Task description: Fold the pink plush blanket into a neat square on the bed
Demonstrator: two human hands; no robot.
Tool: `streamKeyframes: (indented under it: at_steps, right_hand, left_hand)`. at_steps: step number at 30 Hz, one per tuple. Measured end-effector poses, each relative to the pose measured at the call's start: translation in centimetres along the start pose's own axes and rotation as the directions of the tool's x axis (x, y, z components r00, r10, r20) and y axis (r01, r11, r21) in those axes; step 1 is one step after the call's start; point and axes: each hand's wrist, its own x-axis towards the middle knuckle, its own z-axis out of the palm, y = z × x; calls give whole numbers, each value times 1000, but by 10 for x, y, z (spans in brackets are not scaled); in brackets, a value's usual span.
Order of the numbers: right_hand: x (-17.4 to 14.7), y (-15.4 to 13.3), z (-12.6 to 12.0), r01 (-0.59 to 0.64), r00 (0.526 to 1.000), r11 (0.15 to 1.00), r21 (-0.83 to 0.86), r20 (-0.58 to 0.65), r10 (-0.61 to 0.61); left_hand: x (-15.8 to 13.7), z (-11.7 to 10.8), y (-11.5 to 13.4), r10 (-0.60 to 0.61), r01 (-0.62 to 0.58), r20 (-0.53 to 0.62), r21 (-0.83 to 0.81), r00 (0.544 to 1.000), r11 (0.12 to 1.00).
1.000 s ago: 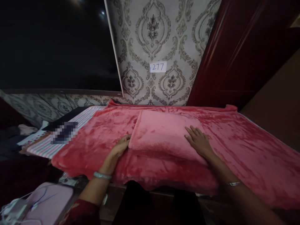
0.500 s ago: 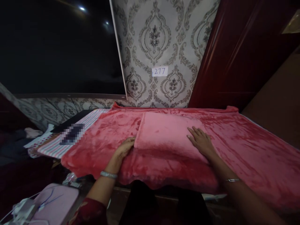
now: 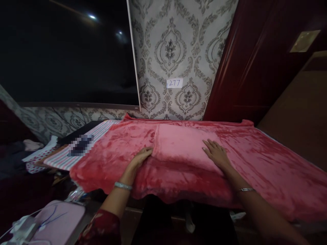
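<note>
A red blanket (image 3: 255, 163) lies spread across the table, covering it from the back edge at the wall to the front edge, where it hangs over. A folded section (image 3: 182, 146) of paler pink sits on top, near the middle and toward the front edge.

The left hand (image 3: 141, 158) rests at the left border of the folded section, fingers curled against that border; whether they pinch the cloth cannot be told. The right hand (image 3: 217, 154) lies flat and open on the folded section, palm down, gripping nothing.

Progress, as judged from the cloth: one fold is laid and pressed flat. The larger part of the blanket to the right and left remains unfolded.

Surroundings: a striped cloth (image 3: 74, 153) lies at the left end of the table, partly under the blanket, with a dark object on it. A paper label (image 3: 174, 82) marked 277 is fixed to the patterned wall behind. A pink bag (image 3: 56, 221) sits below the front left corner. Nothing lies on the blanket.
</note>
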Motion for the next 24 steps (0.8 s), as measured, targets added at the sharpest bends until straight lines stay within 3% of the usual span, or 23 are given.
streamKeyframes:
  at_steps: [4, 11, 15, 20, 24]
  right_hand:
    - [0, -1, -2, 6, 1000, 1000, 2, 8, -6]
    - [0, -2, -3, 19, 1000, 1000, 11, -8, -19]
    - [-2, -5, -6, 13, 1000, 1000, 12, -9, -13]
    - [-4, -8, -12, 6, 1000, 999, 35, 11, -7]
    - [-5, -9, -13, 11, 1000, 1000, 20, 24, -12]
  left_hand:
    - [-1, 0, 0, -59, 59, 7, -11, 998, 998]
    - [-13, -11, -11, 31, -32, -9, -62, 999, 998]
    - [-11, -8, -8, -9, 8, -13, -40, 1000, 999]
    - [1, -3, 1, -92, 91, -108, -10, 990, 996]
    - [9, -1, 9, -149, 153, -102, 25, 984, 988]
